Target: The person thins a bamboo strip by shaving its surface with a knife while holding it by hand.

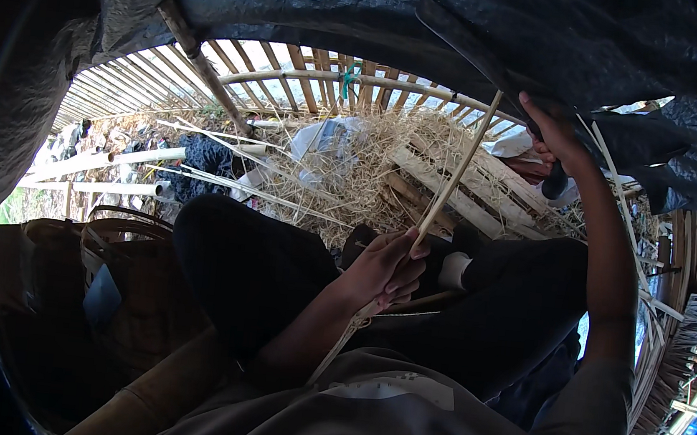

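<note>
Bag (120, 279): lower left of the frame, in shadow; dark woven body with curved handles, standing beside the person's left leg.
Poles (102, 162): left of centre, pale, lying roughly level across the ground clutter, well apart from both hands.
Tarp (343, 11): dark sheet spanning the whole top of the frame, over a slatted bamboo roof.
Straw (353, 172): centre, a loose heap beyond the knees, with flat wooden slats lying on its right part.
Left hand (381, 267): centre of the frame, above the lap; fingers closed around the lower part of the strip, thumb pressed against it.
Strip (453, 177): long, thin, pale bamboo length. It runs from the lower centre near the torso, up through the left hand, then slants up and right to the blade near the right hand. The stretch between the hands is straight and taut; the tail below the left hand curves down across the shirt.
Blade (465, 48): upper centre, long and dark, slanting from upper left down to the right hand; it meets the upper end of the strip.
Right hand (553, 137): upper right, raised well above the left hand; clenched on the blade's dark handle.
Slivers (618, 210): right of the right forearm, thin pale lengths hanging loose.
</note>
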